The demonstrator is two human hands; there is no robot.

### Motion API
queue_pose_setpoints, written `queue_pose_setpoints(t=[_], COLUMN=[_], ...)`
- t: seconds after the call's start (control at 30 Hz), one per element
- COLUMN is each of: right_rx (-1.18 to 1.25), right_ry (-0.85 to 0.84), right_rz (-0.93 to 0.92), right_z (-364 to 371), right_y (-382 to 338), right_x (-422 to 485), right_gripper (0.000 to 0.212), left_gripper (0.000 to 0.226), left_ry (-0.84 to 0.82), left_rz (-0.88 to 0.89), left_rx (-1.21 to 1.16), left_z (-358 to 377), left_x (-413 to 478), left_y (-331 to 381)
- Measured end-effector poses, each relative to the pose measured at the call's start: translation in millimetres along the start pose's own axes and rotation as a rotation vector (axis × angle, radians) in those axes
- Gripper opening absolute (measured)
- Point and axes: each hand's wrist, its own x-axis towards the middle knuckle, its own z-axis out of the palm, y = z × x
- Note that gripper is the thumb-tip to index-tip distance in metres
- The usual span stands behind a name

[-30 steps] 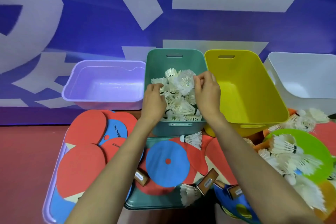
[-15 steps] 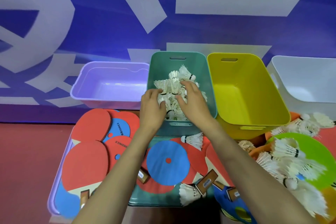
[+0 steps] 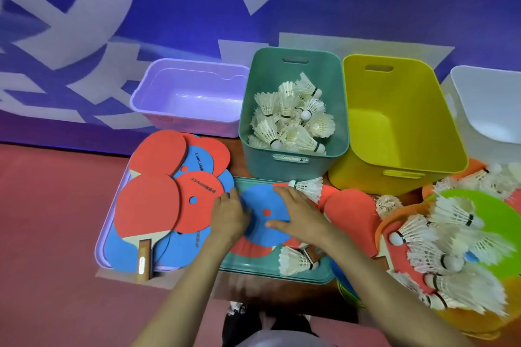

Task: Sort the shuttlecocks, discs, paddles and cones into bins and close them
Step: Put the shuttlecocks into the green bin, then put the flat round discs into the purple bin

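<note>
I've brought both hands out of the teal bin point(image 3: 262, 127), its shuttlecocks point(image 3: 290, 118) left heaped inside, and now my left hand point(image 3: 229, 215) and right hand point(image 3: 300, 215) rest loose-fingered, holding nothing, on the blue disc point(image 3: 258, 203) atop the teal lid point(image 3: 253, 267), so discs look next.

Single view: a wide-angle camera on the person's head, facing forward and steeply downward, within arm's reach of the scene. The teal plastic bin point(image 3: 260, 162) sits at 12 o'clock; the blue-and-white printed wall point(image 3: 366, 22) spans 10 to 2 o'clock.
</note>
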Motion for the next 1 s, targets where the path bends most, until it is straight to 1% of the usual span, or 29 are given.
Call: queue_pose_setpoints(t=[0.03,0.1,0.17,0.2,0.3,0.37,0.43,0.57,0.6,0.63,0.7,0.77,0.8,0.87,0.9,1.0], right_rx=[-0.013,-0.005,-0.007,-0.019,-0.080,-0.124,-0.123,-0.042,-0.020,-0.003,0.004,0.003,0.009,0.031,0.046,0.095], right_ry=[-0.065,-0.143,-0.187,-0.198,-0.185,-0.166,-0.135,-0.104,-0.085,-0.064,-0.016,0.046,0.077,0.129,0.155,0.236], right_rz=[0.015,0.039,0.040,0.027,-0.039,-0.068,-0.082,-0.033,-0.022,-0.019,-0.022,-0.015,0.000,0.037,0.055,0.086], right_z=[4,9,14,18,28,31,32,31,30,30,30,31,32,33,33,35], right_y=[1,3,3,3,1,-2,-6,-16,-17,-19,-23,-28,-30,-32,-33,-34], right_x=[-1,-3,-5,-6,-6,-4,0,5,7,8,11,14,16,19,21,25], right_gripper=[0.085,0.093,0.099,0.100,0.099,0.095,0.087,0.067,0.060,0.053,0.041,0.034,0.033,0.032,0.031,0.027], left_gripper=[0.045,0.043,0.039,0.039,0.036,0.031,0.027,0.015,0.014,0.016,0.019,0.032,0.042,0.062,0.067,0.072], left_ry=[-0.023,-0.039,-0.032,-0.013,0.040,0.045,0.026,-0.042,-0.050,-0.026,0.068,0.093,0.084,0.089,0.106,0.139], left_rz=[-0.025,-0.053,-0.063,-0.075,-0.115,-0.138,-0.171,-0.185,-0.175,-0.153,-0.057,0.020,0.024,0.010,0.004,-0.038], left_rx=[0.037,0.061,0.001,-0.085,-0.446,-0.633,-0.781,-0.958,-0.980,-0.939,-0.664,-0.384,-0.299,-0.180,-0.127,-0.027], left_z=[2,5,8,8,2,-6,-12,-17,-18,-18,-17,-11,-7,1,3,9], left_x=[-2,-4,-2,-1,0,1,5,11,11,10,7,4,2,-2,-4,-5], left_y=[-1,-2,-5,-6,-7,-4,-4,-14,-17,-20,-33,-48,-55,-66,-68,-69])
